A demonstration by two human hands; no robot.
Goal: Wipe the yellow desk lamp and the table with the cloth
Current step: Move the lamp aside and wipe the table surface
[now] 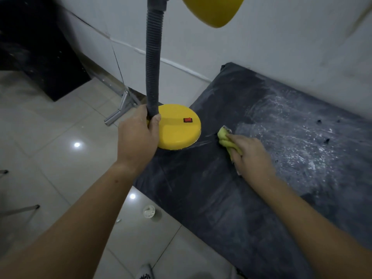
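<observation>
The yellow desk lamp (179, 127) is parked at the left corner of the dark counter (211, 198), its round base with the red switch (187, 120) partly overhanging the edge. The grey gooseneck (153, 63) is gripped low down, right above the base, by the left hand (138, 135), grip fully wrapped round it. The yellow-green cloth (226, 140) is pressed flat on the counter just right of the base by the right hand (251, 156), fingers closed over it. White dusty smears (291, 133) are seen further right.
</observation>
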